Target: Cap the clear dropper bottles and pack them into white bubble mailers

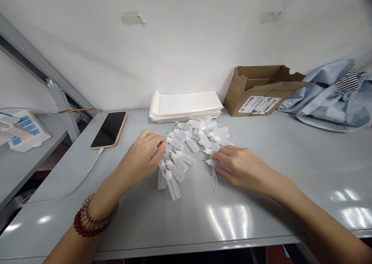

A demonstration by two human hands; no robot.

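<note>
A loose pile of small clear plastic needle-tip bottles [178,162] with white caps lies on the grey table in the middle of the view. At the pile's left edge, my left hand [147,150] has its fingers pinched together. Whatever is between those fingertips is hidden. On the other side, my right hand [240,164] is closed on one needle-tip bottle [209,162], whose thin needle points left. Part of that bottle is covered by the fingers. A thin white strap [215,182] hangs down beside it toward the table.
Behind the pile sits a stack of white paper sleeves [187,103]. An open cardboard box [257,95] and a light blue cloth bag [328,97] are at the back right. A phone [109,129] with a charging cable [78,184] lies left; a power strip [29,130] is further left.
</note>
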